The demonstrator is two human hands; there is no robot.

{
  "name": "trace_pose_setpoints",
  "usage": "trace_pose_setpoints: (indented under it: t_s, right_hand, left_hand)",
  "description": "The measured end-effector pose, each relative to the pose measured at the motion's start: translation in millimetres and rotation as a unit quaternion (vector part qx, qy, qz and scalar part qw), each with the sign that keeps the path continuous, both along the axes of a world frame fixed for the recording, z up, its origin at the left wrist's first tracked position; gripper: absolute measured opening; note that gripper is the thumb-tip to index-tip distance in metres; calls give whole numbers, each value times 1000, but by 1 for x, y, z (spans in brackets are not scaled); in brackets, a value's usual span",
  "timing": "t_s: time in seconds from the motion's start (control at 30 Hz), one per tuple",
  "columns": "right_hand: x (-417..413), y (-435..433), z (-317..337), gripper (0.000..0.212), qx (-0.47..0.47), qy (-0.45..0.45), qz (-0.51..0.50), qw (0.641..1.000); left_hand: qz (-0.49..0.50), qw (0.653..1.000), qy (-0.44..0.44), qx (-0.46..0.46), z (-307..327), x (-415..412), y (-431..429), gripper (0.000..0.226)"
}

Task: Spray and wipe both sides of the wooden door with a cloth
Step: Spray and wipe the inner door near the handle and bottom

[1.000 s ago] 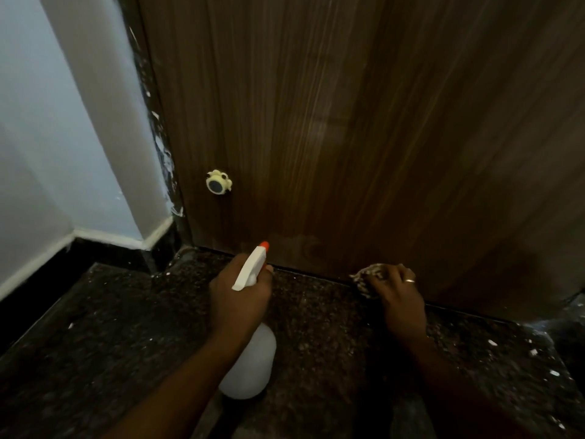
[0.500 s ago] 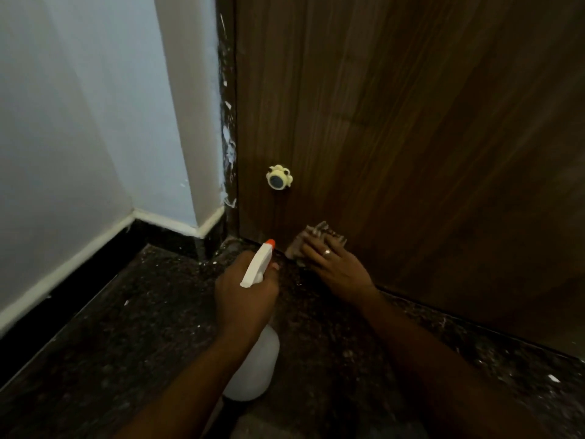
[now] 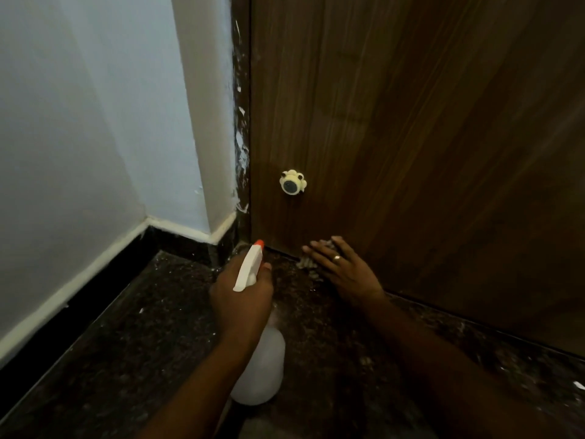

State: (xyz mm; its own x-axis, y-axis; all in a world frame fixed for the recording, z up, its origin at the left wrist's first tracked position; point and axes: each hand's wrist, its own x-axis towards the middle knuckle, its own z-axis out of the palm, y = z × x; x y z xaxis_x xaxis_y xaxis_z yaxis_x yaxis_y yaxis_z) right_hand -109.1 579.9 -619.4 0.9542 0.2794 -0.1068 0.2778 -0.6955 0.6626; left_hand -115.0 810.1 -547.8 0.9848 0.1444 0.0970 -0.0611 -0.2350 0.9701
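The dark wooden door (image 3: 427,147) fills the right and upper view, its bottom edge meeting the floor. My left hand (image 3: 242,293) grips the neck of a white spray bottle (image 3: 259,369) whose orange-tipped nozzle points at the door's lower left corner. My right hand (image 3: 343,274), a ring on one finger, presses a small grey cloth (image 3: 306,263) with straight fingers against the door's bottom edge. Most of the cloth is hidden under the fingers.
A cream round door stopper (image 3: 292,182) with a dark centre is fixed low on the door near its left edge. A pale blue wall (image 3: 95,122) with white and black skirting stands at left. The dark speckled stone floor (image 3: 133,359) lies underneath.
My right hand slid the cloth leftward along the door's bottom edge toward the left corner. The view has shifted left; my left hand with the bottle has stayed about the same.
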Motion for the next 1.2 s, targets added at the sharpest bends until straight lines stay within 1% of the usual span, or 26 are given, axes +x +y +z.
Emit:
trace_pose_setpoints:
  t_s: [0.07,0.17,0.27,0.33,0.43,0.57,0.63,0.67,0.77,0.83,0.93,1.0,1.1,1.2]
  right_hand:
    - [39,42,-2,62,-8,-9,10,1000]
    - [82,88,3,59,5,-31,22,999]
    - [99,101,3,58,0,-33,27,999]
    - [99,93,0,60,-2,-56,30,998]
    - [92,80,0,65,54,-132,1,990]
    - [94,92,5,64,157,-236,-22,959]
    - [101,100,1,65,181,-262,-33,947]
    - [104,102,-5,66,166,-250,-31,953]
    - [104,99,-33,67,64,-163,1,985]
    - [103,94,-44,65,36,-142,0,989]
    - [97,85,-39,56,21,-135,28,990]
    - [82,69,-34,56,19,-134,45,990]
    - [43,30,-33,49,-14,-119,55,991]
    - [-3,-10,-19,39,-28,-104,40,993]
  left_hand:
    - [6,1000,6,-10,-2,5,11,21]
    - [15,1000,-1,7,-8,14,27,17]
    - [33,999,5,3,-13,25,38,18]
    - [36,999,9,3,-17,31,39,18]
    - [36,999,10,-10,-17,36,35,18]
    - [40,999,10,-32,-13,40,26,23]
    - [38,999,3,-34,-11,42,25,26]
    - [39,999,1,-28,-12,43,25,26]
    - [51,998,11,-25,-17,47,30,25]
    - [56,998,7,-21,-21,49,34,20]
    - [51,999,12,-6,-20,51,35,16]
    - [47,999,12,-9,-17,49,31,18]
    - [35,999,2,-23,-10,38,22,20]
    - [34,999,-1,-21,2,22,11,18]
